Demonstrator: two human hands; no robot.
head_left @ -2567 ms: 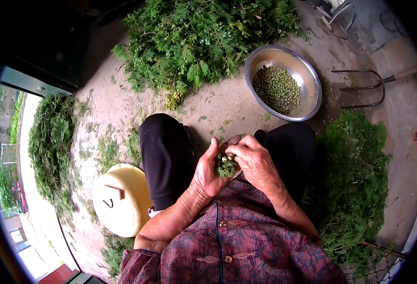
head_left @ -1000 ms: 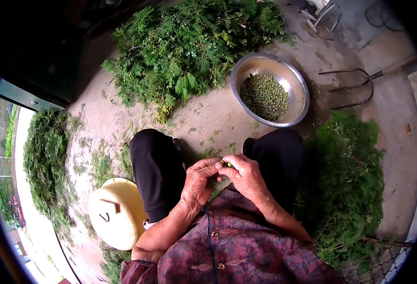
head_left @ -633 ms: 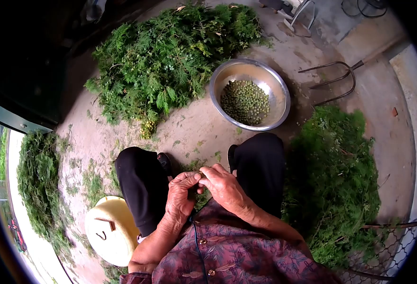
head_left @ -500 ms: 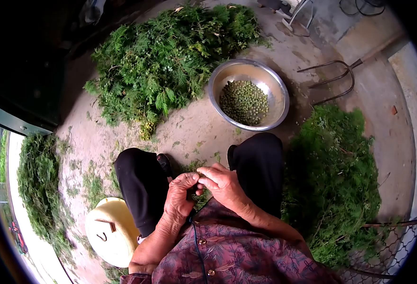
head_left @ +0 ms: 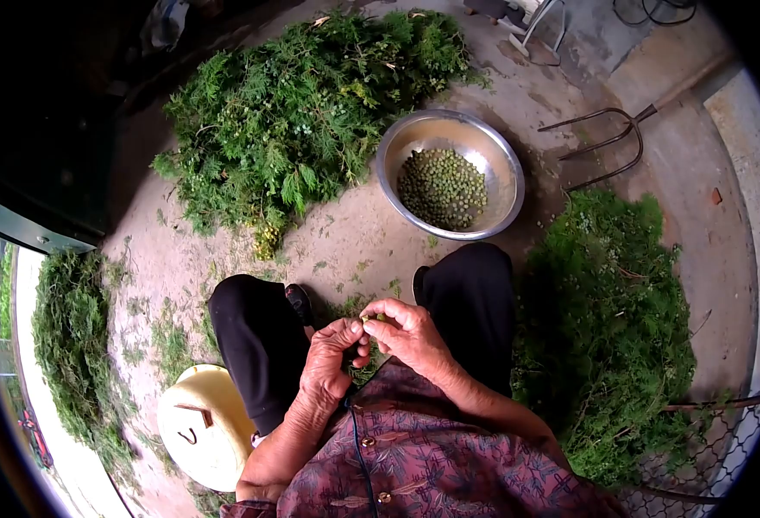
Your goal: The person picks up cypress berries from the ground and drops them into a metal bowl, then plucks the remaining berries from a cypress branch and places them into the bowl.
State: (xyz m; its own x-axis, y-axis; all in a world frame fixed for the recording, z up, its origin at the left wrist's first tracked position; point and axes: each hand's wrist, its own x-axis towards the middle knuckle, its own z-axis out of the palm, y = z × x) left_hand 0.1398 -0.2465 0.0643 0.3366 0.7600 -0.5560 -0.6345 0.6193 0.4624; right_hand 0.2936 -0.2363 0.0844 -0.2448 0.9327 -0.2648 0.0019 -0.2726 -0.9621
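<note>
Over my lap, between my knees, both hands meet at the fingertips. My left hand [head_left: 328, 358] is closed, thumb and forefinger pinched together; what lies inside them is too small to make out. My right hand [head_left: 410, 337] curls its forefinger and thumb round a small green berry [head_left: 380, 318], partly covered by the fingers. Beyond my right knee stands a metal bowl [head_left: 512, 155] with many round green berries [head_left: 442, 190] gathered at its bottom.
Cut evergreen branches [head_left: 285, 129] are heaped ahead, with another pile [head_left: 613, 328] at right and more branches [head_left: 71, 328] at far left. A pitchfork [head_left: 630, 129] lies beyond the bowl. Beside my left leg sits a cream-coloured plastic container [head_left: 216, 440]. Green scraps litter the concrete floor [head_left: 345, 233].
My right forefinger has lifted and curled, so a bit of green now shows between it and the thumb. The left hand stays almost in place.
</note>
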